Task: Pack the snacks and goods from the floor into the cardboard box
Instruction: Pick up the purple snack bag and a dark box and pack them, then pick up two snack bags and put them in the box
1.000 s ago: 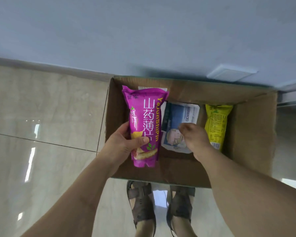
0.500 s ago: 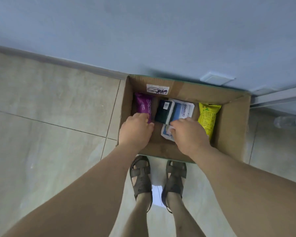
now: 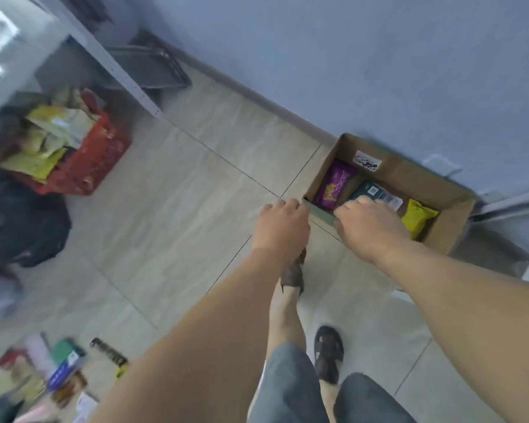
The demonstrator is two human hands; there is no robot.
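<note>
While both the left hand (image 3: 283,227) and right hand (image 3: 367,228) hang loose-fingered, holding nothing, the floor's snack packets (image 3: 48,372) look light and crinkly — best pinched by an edge — for the cardboard box (image 3: 406,175).

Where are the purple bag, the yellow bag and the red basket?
purple bag (image 3: 334,186), head view, middle of its front
yellow bag (image 3: 417,215), head view, middle of its front
red basket (image 3: 95,160), head view, its near side wall

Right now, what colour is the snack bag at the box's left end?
Purple, with yellow print, seen in the head view.
</note>
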